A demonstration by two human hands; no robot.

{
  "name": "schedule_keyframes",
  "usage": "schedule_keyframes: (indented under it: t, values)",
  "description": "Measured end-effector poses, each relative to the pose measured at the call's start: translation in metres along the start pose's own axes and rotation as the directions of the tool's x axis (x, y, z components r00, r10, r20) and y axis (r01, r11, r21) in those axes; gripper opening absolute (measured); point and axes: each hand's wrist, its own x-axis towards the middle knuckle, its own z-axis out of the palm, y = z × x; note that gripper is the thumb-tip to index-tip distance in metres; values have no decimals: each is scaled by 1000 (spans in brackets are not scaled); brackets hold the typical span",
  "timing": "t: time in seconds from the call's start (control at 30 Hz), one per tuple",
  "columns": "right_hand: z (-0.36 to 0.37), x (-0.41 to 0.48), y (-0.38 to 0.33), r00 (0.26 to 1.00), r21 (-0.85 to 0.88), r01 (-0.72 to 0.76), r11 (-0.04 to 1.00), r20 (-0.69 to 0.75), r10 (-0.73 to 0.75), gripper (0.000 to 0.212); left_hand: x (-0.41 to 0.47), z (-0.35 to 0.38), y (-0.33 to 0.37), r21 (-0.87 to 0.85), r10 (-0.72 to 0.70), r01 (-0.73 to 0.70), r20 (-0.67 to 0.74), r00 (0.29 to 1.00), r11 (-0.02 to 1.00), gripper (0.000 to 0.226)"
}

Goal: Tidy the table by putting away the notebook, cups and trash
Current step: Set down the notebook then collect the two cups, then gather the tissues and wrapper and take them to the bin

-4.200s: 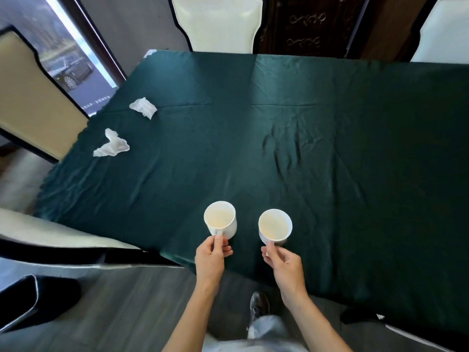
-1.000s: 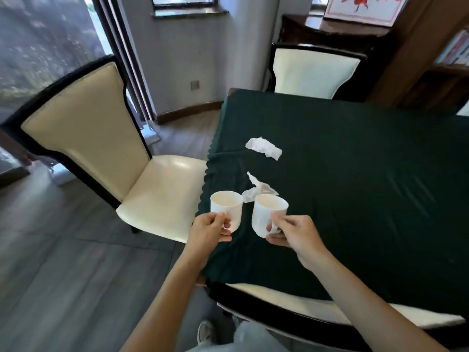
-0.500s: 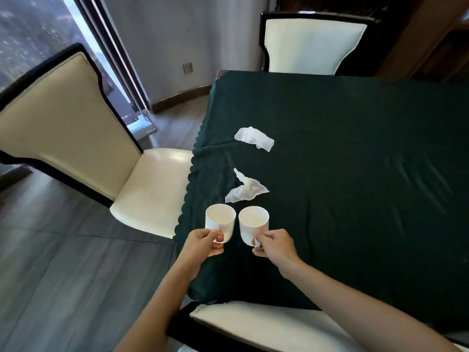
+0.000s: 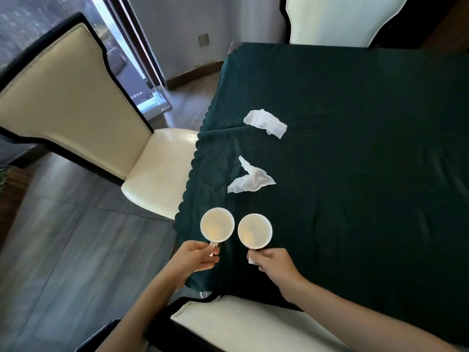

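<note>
— What are the hands doing?

— Each one is closed on a cup handle. The left hand (image 4: 196, 257) pinches the handle of the left cup (image 4: 217, 224), and the right hand (image 4: 272, 262) grips the handle of the right cup (image 4: 254, 231). Both cups are white, upright and open side up, with nothing to be seen inside them.

— Where are the cups?

— Side by side, close together but not touching, over the near left corner of the table (image 4: 368, 174), which is covered with a dark green cloth. The left cup sits right at the scalloped edge of the cloth. Whether they rest on the cloth or are held just above it, I cannot tell from this angle.

— And the trash?

— Two crumpled white tissues lie on the cloth beyond the cups. The nearer tissue (image 4: 250, 180) is just past the cups, near the left edge; the farther tissue (image 4: 265, 123) lies beyond it, apart from the first.

— Anything else around?

— Cream chairs with dark frames: a side chair (image 4: 106, 118) at the left of the table, a near chair (image 4: 253, 326) below the forearms, and a far chair (image 4: 337, 19) at the far end. The floor (image 4: 63, 250) is grey wood planks — a window shows at the upper left.
</note>
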Motion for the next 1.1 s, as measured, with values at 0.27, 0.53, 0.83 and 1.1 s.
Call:
schedule_keyframes:
  t: [0.27, 0.53, 0.83, 1.1]
  values:
    - [-33, 10, -7, 998, -297, 52, 953, 50, -39, 29, 1, -19, 8, 277, 100, -77, -70, 993, 958, 6]
    - [-86, 57, -75, 982, -692, 185, 698, 108, -152, 25, 18, -69, 79, 744, 314, -154, -78, 946, 650, 13]
    - [-53, 130, -152, 921, -625, 278, 730, -44, -388, 72, 72, -6, 171, 606, 527, -442, 43, 849, 662, 25]
    - [-21, 159, -160, 929, -659, 268, 703, -17, -371, 14, 115, 12, 183, 647, 536, -482, 133, 834, 590, 49]
